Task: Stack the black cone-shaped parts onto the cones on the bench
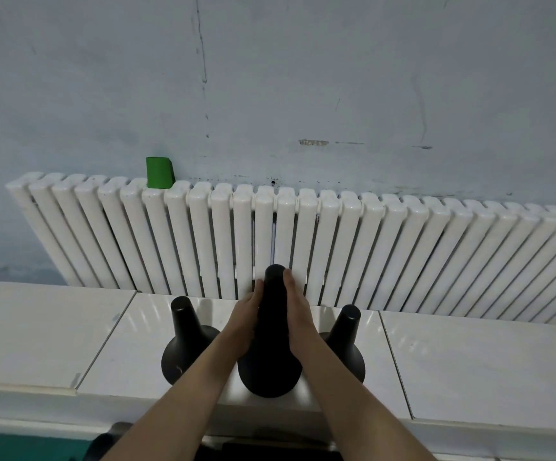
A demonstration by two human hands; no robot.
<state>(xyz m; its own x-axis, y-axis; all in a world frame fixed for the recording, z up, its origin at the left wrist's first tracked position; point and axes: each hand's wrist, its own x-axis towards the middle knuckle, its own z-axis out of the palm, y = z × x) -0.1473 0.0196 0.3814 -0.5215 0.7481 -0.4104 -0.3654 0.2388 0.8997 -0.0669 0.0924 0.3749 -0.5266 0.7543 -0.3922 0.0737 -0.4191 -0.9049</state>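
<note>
Head view. Probably seating cone [270, 371], gripped between left hand [246, 316] and right hand [298, 311]; next: straight-down press, then release.

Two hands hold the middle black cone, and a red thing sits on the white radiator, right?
Not red: the head view shows a green block on the white ribbed radiator. The left hand and right hand do hold the middle black cone.
</note>
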